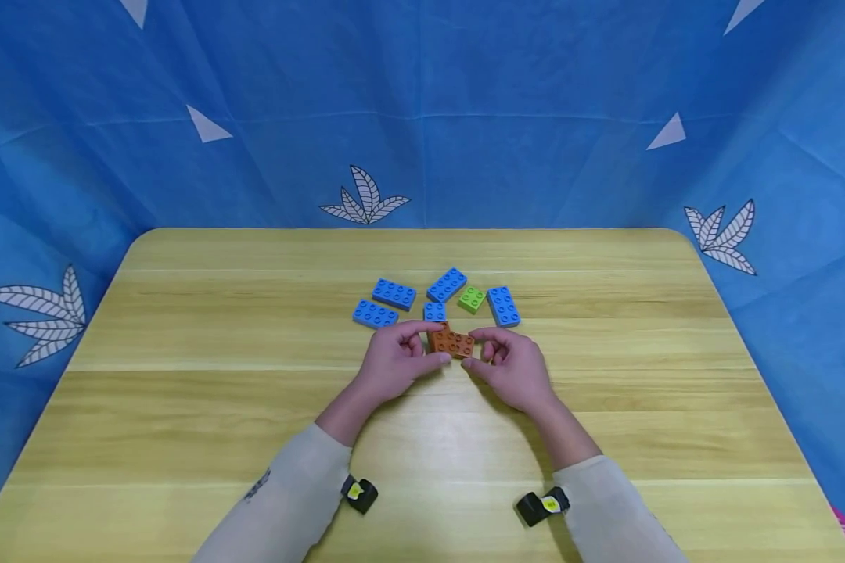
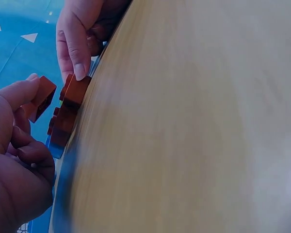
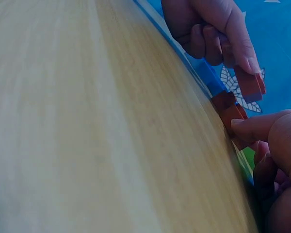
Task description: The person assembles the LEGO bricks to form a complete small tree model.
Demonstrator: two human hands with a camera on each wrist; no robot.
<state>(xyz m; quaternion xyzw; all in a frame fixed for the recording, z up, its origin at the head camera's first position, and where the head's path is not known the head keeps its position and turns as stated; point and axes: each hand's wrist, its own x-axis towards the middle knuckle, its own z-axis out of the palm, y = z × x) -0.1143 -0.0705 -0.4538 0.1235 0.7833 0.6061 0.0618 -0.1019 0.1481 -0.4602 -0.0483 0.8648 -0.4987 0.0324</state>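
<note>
My left hand [image 1: 394, 360] pinches an orange-brown toy building brick [image 2: 42, 98] between thumb and finger. In both wrist views this brick is raised and tilted, apart from the bricks below it. Two more orange-brown bricks lie low at the tabletop, a nearer one [image 2: 64, 121] and one [image 2: 77, 90] beside it. On the right, my right hand [image 1: 512, 367] pinches the end brick [image 3: 233, 116] of that pair with thumb and index finger. Whether the two low bricks are joined I cannot tell. From above, the orange-brown bricks [image 1: 462, 345] overlap between the fingertips.
Just beyond the hands lie a small blue brick [image 1: 434, 311], a green brick [image 1: 472, 299] and several longer blue bricks, such as one at the right [image 1: 503, 306] and one at the left [image 1: 394, 294]. The wooden table [image 1: 218, 438] meets a blue curtain [image 1: 507, 156] behind.
</note>
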